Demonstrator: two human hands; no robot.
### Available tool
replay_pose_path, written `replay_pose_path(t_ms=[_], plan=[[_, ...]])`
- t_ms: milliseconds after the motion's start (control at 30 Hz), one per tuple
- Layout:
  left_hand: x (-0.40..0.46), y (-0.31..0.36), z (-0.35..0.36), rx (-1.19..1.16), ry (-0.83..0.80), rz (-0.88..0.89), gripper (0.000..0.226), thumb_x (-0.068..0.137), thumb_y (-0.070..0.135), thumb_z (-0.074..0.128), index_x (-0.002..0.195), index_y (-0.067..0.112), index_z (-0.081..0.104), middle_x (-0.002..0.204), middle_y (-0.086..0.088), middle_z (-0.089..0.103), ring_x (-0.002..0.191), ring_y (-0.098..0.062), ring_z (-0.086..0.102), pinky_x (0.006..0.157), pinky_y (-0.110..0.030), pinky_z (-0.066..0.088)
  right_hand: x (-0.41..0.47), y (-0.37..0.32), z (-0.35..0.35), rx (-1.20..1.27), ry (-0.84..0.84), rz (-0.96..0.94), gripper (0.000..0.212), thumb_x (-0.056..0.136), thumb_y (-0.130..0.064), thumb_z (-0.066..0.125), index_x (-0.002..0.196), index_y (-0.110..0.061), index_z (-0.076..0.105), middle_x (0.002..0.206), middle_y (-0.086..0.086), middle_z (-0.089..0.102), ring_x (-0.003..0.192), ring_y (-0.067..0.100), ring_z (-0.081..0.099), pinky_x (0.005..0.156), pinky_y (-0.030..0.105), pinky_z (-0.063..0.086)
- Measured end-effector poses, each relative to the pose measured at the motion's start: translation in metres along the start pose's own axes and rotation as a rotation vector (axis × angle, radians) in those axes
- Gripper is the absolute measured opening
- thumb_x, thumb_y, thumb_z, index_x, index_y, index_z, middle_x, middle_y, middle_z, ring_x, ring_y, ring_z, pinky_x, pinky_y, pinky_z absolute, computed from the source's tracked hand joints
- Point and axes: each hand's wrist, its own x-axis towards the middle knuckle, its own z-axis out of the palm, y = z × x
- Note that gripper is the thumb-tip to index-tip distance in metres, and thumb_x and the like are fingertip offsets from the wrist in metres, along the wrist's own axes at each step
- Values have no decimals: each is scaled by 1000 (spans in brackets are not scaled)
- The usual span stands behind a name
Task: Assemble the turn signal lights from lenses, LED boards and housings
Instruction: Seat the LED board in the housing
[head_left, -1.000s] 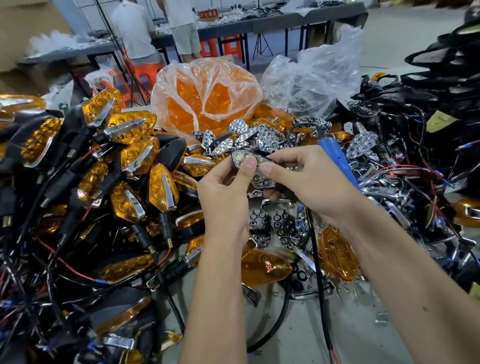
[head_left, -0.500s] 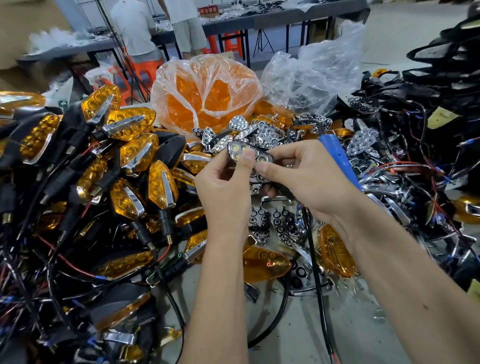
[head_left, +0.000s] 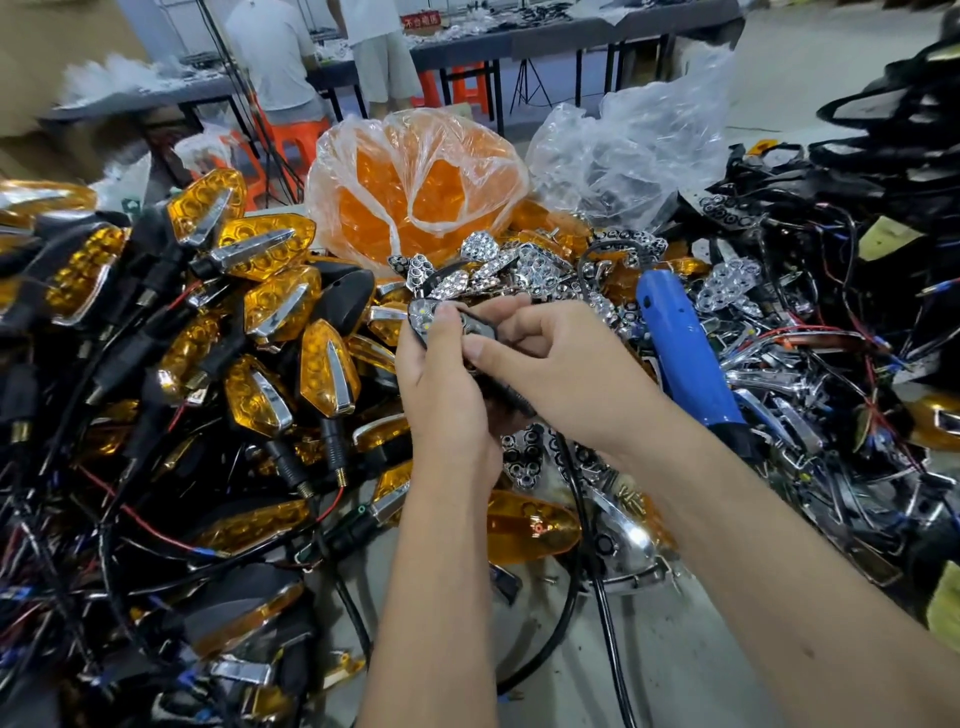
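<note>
Two hands meet above a pile of amber lights. The left hand (head_left: 441, 379) grips a black housing (head_left: 447, 325), thumb pressed on top. The right hand (head_left: 561, 364) pinches its right end.

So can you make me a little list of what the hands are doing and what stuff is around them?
left hand: grips small black housing with LED board
right hand: pinches the same housing
left pile: finished amber turn signal lights with chrome trim
behind the hands: clear plastic bag of orange lenses
right of the hands: blue plastic tool handle
</note>
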Motion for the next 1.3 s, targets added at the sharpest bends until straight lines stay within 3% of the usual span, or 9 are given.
replay_pose_path(t_ms=[100, 300, 433, 533, 633, 800, 1000, 1167, 1300], plan=[[2, 1, -3, -6, -37, 22, 51, 108, 36, 52, 152, 14, 42, 130, -20, 70, 108, -39, 74, 80, -54, 63, -1, -4, -8, 17, -82, 51, 19, 95, -16, 76, 82, -3, 75, 78, 13, 77, 68, 30, 74, 65, 40, 65], [-2, 4, -2, -73, -127, -32, 38, 112, 22, 43, 133, -8, 53, 111, -24, 76, 100, -32, 77, 75, -38, 63, -1, 1, -1, 122, -22, 128, 24, 93, -7, 76, 85, 14, 68, 61, 1, 67, 52, 11, 63, 51, 26, 55], [-4, 7, -4, -115, -154, -56, 26, 112, 21, 42, 114, 2, 59, 103, -19, 78, 90, -31, 78, 67, -38, 62, -4, -7, -3, 39, -53, 115, 26, 94, -11, 76, 85, 12, 68, 65, 10, 68, 53, 16, 65, 53, 27, 58], [0, 5, -3, -201, -81, -1, 14, 111, 17, 47, 109, 6, 54, 86, -7, 69, 68, -22, 68, 69, -39, 61, -5, -12, -8, -126, -116, 129, 40, 95, -36, 75, 87, 3, 71, 71, 15, 71, 60, 22, 73, 54, 29, 60], [8, 9, -7, -322, -65, 18, 11, 111, 11, 44, 103, 7, 50, 78, -4, 58, 58, -17, 55, 74, -37, 59, -8, -15, -13, -292, -219, 232, 66, 98, -63, 56, 86, 2, 64, 65, 15, 68, 58, 25, 72, 53, 29, 57], [12, 9, -14, -374, -96, -12, 13, 112, 9, 41, 104, 6, 50, 76, -6, 57, 57, -16, 52, 75, -37, 60, -9, -15, -7, -572, -383, 252, 62, 113, -43, 32, 72, -7, 61, 50, 6, 63, 36, 16, 57, 40, 24, 49], [11, 16, -13, -512, -103, -39, 13, 110, 4, 44, 106, -3, 55, 82, -13, 63, 58, -16, 62, 71, -36, 64, -16, -20, -20, -726, -728, 318, 15, 96, -24, 73, 85, -15, 67, 70, 9, 75, 49, 17, 64, 47, 24, 52], [6, 17, -13, -505, -174, -37, 14, 109, 0, 42, 110, -4, 56, 86, -14, 67, 66, -20, 68, 72, -37, 64, -14, -10, -4, -944, -761, 263, 41, 76, -42, 92, 71, -16, 60, 64, -1, 67, 50, 13, 54, 49, 23, 43], [7, 17, -12, -420, -194, 13, 15, 109, -3, 40, 111, -3, 55, 88, -13, 67, 73, -23, 71, 78, -41, 63, -11, -10, -20, -820, -643, 225, 30, 84, -31, 83, 80, -8, 64, 67, -1, 65, 56, 14, 56, 51, 28, 44]])
